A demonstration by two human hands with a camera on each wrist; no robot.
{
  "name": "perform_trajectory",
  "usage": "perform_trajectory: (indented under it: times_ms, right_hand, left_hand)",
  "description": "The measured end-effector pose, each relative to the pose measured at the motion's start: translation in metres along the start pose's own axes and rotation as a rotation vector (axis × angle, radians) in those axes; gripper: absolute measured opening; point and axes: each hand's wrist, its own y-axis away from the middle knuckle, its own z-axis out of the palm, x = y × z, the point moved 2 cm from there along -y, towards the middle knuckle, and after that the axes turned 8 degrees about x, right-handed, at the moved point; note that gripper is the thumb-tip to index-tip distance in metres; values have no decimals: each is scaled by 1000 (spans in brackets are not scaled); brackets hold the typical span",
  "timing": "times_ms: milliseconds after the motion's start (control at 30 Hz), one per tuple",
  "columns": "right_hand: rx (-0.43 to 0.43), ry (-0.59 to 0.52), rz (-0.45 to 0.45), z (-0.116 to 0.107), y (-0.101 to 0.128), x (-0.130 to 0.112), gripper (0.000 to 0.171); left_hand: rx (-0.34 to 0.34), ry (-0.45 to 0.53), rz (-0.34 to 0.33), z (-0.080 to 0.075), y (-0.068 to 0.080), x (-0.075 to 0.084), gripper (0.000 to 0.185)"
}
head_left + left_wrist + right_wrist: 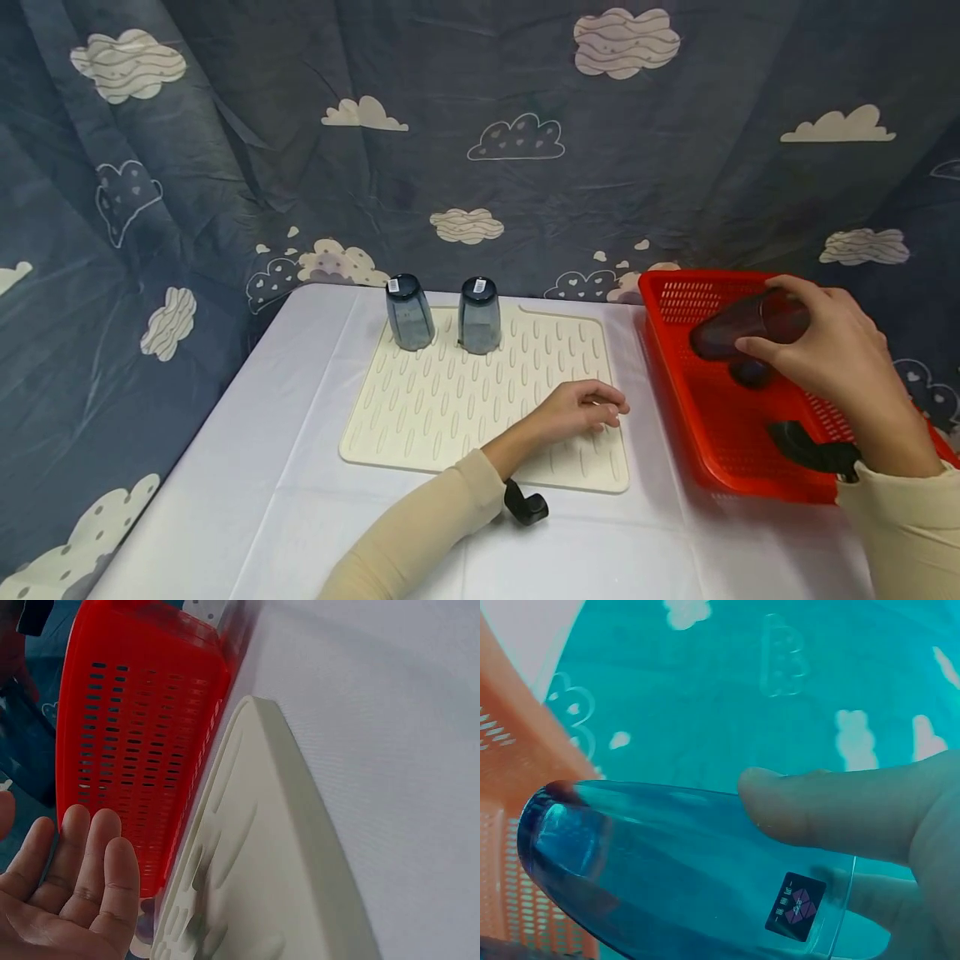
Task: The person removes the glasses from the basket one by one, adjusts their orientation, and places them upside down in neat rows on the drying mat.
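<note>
Clearly, I had my right hand [840, 367] wrapped round a dark blue translucent plastic tumbler [750, 331], held on its side in the air above the red perforated plastic basket [678, 350] at the right of the table. In the right wrist view my thumb [832, 810] lay across the tumbler's wall with the other fingers curled behind it, a firm hold close to one end, where a small dark sticker [795, 906] sat. I judged the tumbler light and stiff, with a smooth wall that could slip under a loose hold; the side wall near that end seemed the sound place to take it, as I had. Its long axis ran nearly level, one end toward my palm and the other pointing left and slightly down, toward the cream ribbed silicone drying mat [420, 417]. I could not tell for certain which end was the mouth.

My left hand [585, 408] rested on the mat near its right edge, fingers loosely bent and holding nothing; the left wrist view showed the palm slack beside the mat's rim and the basket wall.

Two more blue tumblers [442, 312] stood upside down, side by side, at the mat's far edge. Another dark rounded shape [750, 372] lay inside the basket under the held tumbler.
</note>
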Motion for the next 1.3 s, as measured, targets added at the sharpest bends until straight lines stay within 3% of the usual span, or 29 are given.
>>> perform_trajectory:
  times_ms: [167, 333, 533, 833, 1300]
  right_hand:
    - [42, -23, 31, -13, 16, -4, 86]
    - [66, -88, -17, -17, 26, -14, 86]
    - [79, -145, -65, -14, 35, -21, 86]
    - [65, -310, -142, -11, 47, -30, 84]
    - [25, -364, -241, 2, 62, -60, 86]
  left_hand:
    - [-20, 58, -9, 1, 3, 0, 30]
    - [-19, 148, -25, 2, 4, -2, 31]
    - [-31, 191, -38, 1, 7, 1, 34]
    - [66, 149, 9, -12, 15, 8, 30]
    - [-3, 283, 5, -18, 26, 20, 41]
